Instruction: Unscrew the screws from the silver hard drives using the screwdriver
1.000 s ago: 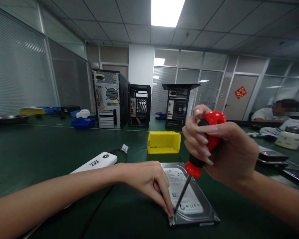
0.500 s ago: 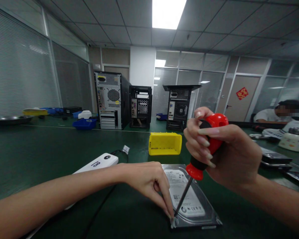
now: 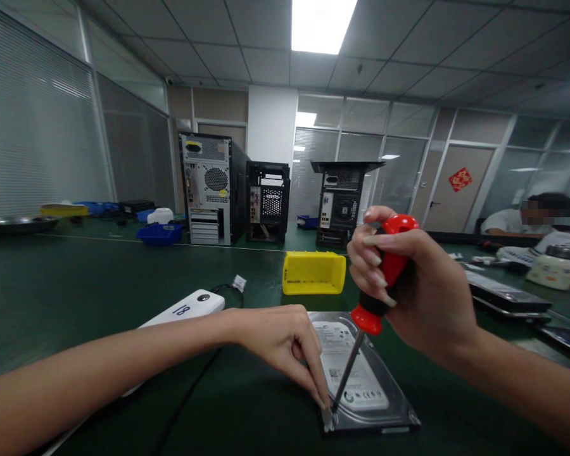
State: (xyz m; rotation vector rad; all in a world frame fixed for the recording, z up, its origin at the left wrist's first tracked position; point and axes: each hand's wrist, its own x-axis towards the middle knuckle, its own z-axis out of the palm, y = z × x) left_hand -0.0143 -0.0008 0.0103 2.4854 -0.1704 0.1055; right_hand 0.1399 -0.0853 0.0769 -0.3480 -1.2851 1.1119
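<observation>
Now our right hand (image 3: 425, 288) clasps a red-and-black screwdriver (image 3: 370, 320) at the near-left corner of a flat silver hard drive (image 3: 370, 383) — our left hand (image 3: 285, 339) pinched together there — bare green tabletop (image 3: 422, 389) past its right edge.

"18" on the white power strip (image 3: 190, 311), "CE" (tiny) on the hard-drive label (image 3: 336, 356).

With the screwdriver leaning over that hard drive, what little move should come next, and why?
I'd probably have the right hand tip the screwdriver more upright: its shaft slants to the hard drive's near left corner, where the left hand is close beside the tip.
</observation>
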